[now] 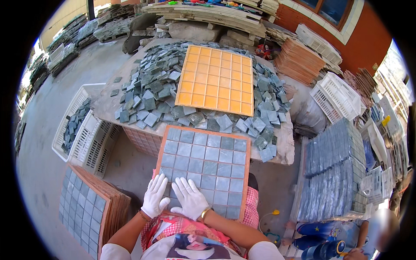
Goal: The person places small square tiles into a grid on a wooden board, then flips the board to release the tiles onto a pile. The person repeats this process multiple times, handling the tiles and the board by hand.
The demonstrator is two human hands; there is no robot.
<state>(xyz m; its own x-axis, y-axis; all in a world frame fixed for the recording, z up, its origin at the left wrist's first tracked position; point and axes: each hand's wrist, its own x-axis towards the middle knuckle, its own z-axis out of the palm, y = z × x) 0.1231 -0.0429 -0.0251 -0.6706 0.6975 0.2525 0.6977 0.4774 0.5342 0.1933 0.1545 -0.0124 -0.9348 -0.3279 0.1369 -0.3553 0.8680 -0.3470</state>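
Note:
A reddish-brown framed tray point(203, 152) filled with rows of square grey-green stone tiles rests on my lap, its far edge by the table. My right hand point(189, 197), in a white glove, lies with fingers stretched out over the tiles at the tray's near left part. Beside it my left hand point(156, 197), also gloved, is at the tray's left edge with its fingers extended. Neither hand grips anything. Beyond the tray, a yellow grid mould point(216, 79) with square cells lies on a heap of loose stone tiles point(151, 102).
The heap covers a low table point(284, 145). Left stand white plastic crates point(93, 141), one holding tiles, and a stack of tile-filled trays point(93, 203). To the right are wrapped tile stacks point(331, 169), a white crate point(336, 97) and a person point(368, 234) at the lower edge.

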